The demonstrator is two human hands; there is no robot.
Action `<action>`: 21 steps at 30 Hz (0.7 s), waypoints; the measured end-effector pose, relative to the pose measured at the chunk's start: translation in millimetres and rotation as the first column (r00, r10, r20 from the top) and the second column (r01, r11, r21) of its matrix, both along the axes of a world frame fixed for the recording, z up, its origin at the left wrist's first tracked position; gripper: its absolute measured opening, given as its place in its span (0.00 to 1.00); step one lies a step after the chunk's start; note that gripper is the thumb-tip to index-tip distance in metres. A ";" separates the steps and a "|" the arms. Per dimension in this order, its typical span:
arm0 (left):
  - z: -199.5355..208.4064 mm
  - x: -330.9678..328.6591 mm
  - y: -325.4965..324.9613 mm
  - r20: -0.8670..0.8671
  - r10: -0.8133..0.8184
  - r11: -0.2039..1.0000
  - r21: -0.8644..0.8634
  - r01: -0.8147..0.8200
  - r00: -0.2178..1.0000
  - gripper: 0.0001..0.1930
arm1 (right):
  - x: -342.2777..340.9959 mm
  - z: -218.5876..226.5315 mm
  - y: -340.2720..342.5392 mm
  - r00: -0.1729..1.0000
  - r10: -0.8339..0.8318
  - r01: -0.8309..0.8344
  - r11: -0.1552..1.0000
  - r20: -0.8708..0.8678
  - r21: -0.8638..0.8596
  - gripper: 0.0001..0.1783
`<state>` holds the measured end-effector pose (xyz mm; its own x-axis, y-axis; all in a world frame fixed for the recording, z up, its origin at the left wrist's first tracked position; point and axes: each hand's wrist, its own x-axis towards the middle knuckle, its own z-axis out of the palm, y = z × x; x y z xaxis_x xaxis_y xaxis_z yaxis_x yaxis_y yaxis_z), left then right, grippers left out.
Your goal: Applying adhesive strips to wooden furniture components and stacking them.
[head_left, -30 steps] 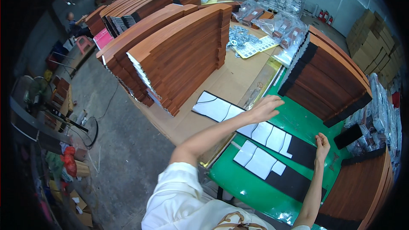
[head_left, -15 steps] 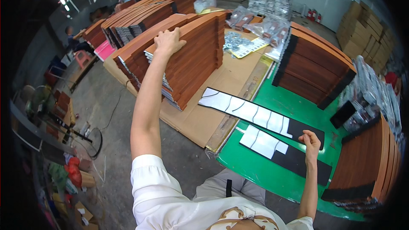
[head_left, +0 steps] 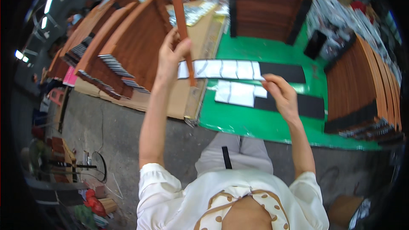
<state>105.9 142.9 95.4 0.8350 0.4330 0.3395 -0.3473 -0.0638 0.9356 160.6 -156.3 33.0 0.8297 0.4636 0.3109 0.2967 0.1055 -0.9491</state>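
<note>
My left hand [head_left: 172,53] is closed on a reddish-brown wood-look slat [head_left: 180,12], held upright and nearly edge-on above the table. The slat's lower end covers part of a long black strip [head_left: 283,72] with white backing paper [head_left: 230,69]. My right hand [head_left: 282,96] is closed, thumb and forefinger together, where the white backing meets the strip's bare black end. Whether it pinches the paper's edge is not clear. Nearer to me lies a second, shorter black strip [head_left: 304,105], partly covered with white paper [head_left: 234,93]. To the left stands a stack of similar slats [head_left: 140,38].
The table has a green top [head_left: 255,123] and brown cardboard [head_left: 170,106] at its left. Slat stacks with black ends stand at the back [head_left: 268,12] and right [head_left: 353,81]. A dark phone-like slab [head_left: 315,44] leans near plastic-wrapped bundles [head_left: 336,21].
My left hand has come off the stack to the right, now with a slat in it. My right hand has moved from the strip's black end to its white backing. The view has turned right.
</note>
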 end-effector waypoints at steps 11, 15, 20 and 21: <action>-151.4 -40.2 -190.9 -0.025 -0.439 0.706 -0.627 0.328 0.898 0.28 | -53.9 -8.6 -62.0 0.903 0.285 0.001 0.744 0.320 -0.668 0.34; -148.9 -55.3 -190.2 -0.275 -0.518 0.824 -0.413 0.387 0.810 0.35 | -63.0 -18.4 -86.6 0.881 0.251 0.109 0.719 0.402 -0.687 0.32; -134.3 -46.0 -168.1 -0.575 -0.509 0.712 0.137 0.689 0.641 0.38 | -64.2 -35.8 -90.7 0.324 0.371 0.608 0.623 0.870 -0.492 0.21; -134.2 -43.1 -165.5 -0.578 -0.508 0.713 0.134 0.689 0.639 0.38 | -63.1 -41.7 -90.2 0.328 0.372 0.605 0.624 0.869 -0.495 0.21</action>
